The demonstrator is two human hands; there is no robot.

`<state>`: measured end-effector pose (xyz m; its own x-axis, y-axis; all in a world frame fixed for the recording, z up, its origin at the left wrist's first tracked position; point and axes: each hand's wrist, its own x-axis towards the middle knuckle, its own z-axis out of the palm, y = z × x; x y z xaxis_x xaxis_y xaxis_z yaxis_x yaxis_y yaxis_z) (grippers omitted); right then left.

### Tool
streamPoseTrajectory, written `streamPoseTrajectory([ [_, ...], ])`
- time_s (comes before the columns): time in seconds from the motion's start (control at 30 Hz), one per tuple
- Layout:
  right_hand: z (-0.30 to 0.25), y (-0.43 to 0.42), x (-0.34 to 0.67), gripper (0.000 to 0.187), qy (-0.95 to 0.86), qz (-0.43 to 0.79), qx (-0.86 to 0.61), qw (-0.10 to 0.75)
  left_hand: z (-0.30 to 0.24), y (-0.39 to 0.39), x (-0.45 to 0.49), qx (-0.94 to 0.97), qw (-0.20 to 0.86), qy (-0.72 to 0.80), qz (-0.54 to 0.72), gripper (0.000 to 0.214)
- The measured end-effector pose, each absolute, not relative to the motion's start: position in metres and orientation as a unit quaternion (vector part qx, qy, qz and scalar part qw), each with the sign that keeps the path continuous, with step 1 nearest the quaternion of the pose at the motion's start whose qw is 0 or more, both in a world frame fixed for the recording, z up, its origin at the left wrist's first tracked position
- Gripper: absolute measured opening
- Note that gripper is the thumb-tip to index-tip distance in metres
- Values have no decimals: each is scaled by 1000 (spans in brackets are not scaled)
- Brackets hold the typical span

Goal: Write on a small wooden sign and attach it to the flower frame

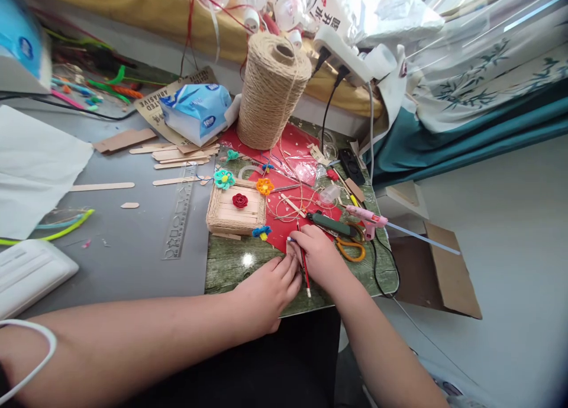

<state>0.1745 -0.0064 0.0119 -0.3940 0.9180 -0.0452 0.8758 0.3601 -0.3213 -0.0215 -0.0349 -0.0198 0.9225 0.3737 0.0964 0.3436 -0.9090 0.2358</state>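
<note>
The right hand (316, 251) is bending its fingers in and pinching the upper end of a small tan piece (291, 246), while the left hand (270, 286) is lying with its fingers pressed together against the lower end; whether they are gripping or only steadying, I cannot tell. The piece is sitting between the two hands at the near edge of the bench (231, 272), just below the red sheet (277, 235). Fingers are hiding much of it, so its material, thin card or wood, is staying uncertain.

It is looking light, flat and fairly stiff, likely to be creasing or splitting under a hard squeeze. Its narrow edges are probably offering the best hold, with thumb and forefinger bearing lightly and the other fingers keeping it flat.

A red pencil (306, 272) is slanting beside the right hand, its white end pointing toward the person. Being slim, smooth and rigid, it is likely to be rolling if nudged; the middle of its shaft is giving the surest grip. Orange-handled scissors (352, 255) are lying just beyond the right hand, and a twine-wrapped craft-stick box (235, 224) is standing near the left.
</note>
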Motion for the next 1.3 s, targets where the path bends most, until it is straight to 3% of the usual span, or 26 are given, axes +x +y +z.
streamPoseTrajectory([
  [0.3, 21, 3, 175, 20, -847, 182, -499, 33, -15, -36, -23, 976, 99, 186, 59, 106],
  [0.4, 20, 1, 175, 17, -837, 166, -513, 96, -16, -35, -24, 973, 111, 193, 63, 106],
  [0.57, 5, -29, 209, 14, -718, 80, -632, 281, -16, -34, -27, 972, 138, 180, 60, 101],
  [0.87, -40, -61, 250, 27, -666, -24, -688, 286, -10, -27, -26, 963, 173, 191, 73, 102],
  [0.93, -40, -59, 249, 27, -655, -28, -698, 289, -3, -21, -27, 956, 199, 183, 115, 86],
  [1.03, -39, -60, 250, 29, -644, -37, -707, 291, 6, -12, -28, 948, 248, 98, 176, 24],
  [1.07, -39, -61, 252, 31, -647, -38, -705, 288, 9, -10, -28, 946, 258, 59, 187, 17],
  [1.2, -37, -67, 259, 41, -664, -35, -696, 271, 8, -2, -25, 939, 290, 45, 176, 15],
  [1.3, -32, -72, 257, 54, -694, -29, -664, 277, -1, 2, -21, 934, 301, 98, 164, 29],
])
